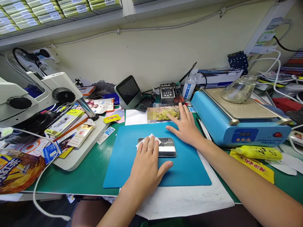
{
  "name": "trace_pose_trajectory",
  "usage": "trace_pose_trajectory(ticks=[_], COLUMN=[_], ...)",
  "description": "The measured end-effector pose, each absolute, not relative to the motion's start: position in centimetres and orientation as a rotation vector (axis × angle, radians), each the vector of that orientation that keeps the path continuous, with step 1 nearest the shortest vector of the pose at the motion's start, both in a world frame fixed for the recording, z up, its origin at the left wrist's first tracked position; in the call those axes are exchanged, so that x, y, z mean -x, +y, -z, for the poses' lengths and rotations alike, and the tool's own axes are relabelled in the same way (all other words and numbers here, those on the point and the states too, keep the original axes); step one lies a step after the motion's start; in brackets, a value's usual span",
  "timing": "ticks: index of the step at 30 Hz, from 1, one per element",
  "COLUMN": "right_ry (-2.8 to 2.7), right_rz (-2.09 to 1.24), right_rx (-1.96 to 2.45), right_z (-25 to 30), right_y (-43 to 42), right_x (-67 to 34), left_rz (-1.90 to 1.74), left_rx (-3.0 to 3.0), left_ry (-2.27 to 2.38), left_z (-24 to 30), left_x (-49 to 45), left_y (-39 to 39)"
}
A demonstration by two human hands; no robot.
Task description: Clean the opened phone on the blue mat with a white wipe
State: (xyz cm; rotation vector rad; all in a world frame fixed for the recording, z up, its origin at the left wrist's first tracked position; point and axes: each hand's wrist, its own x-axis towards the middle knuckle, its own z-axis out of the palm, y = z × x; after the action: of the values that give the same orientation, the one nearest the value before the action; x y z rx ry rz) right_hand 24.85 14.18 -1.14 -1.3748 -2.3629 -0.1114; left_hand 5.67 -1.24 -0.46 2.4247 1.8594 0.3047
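Apparently light, stiff and slick, with a surface judged liable to crack, the phone [169,149] lies flat on the blue mat [189,168] and is best held by its long edges. The left hand [147,159] clasps nothing — its fingers lie extended over a white wipe [139,145] on the phone's left part — while the right hand [188,126] spreads loosely, one finger over a lit screen [163,114], contact unconfirmed.

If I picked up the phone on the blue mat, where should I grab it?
The phone lies flat on the blue mat, its left part under the left hand, so probably pinch its long edges near the uncovered right end, coming from the right.
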Motion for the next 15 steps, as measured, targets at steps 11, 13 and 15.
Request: trace_pose_trajectory(ticks=[11,13,15], right_ry=[-2.305,-2.330,-2.357], right_rz=[0.091,0.076,0.068], right_rx=[1.475,1.455,1.443], right_z=[0.82,0.83,0.79], right_y=[14.24,14.28,14.28], right_x=[-25.41,-25.07,-24.69], left_rz=[-0.329,-0.325,-0.312], left_rx=[-2.458,-2.461,-2.462], left_ry=[1.870,1.877,1.880], left_z=[0.85,0.89,0.93], left_x=[-5.76,-5.79,-5.80], left_y=[-1.34,-1.35,-1.34])
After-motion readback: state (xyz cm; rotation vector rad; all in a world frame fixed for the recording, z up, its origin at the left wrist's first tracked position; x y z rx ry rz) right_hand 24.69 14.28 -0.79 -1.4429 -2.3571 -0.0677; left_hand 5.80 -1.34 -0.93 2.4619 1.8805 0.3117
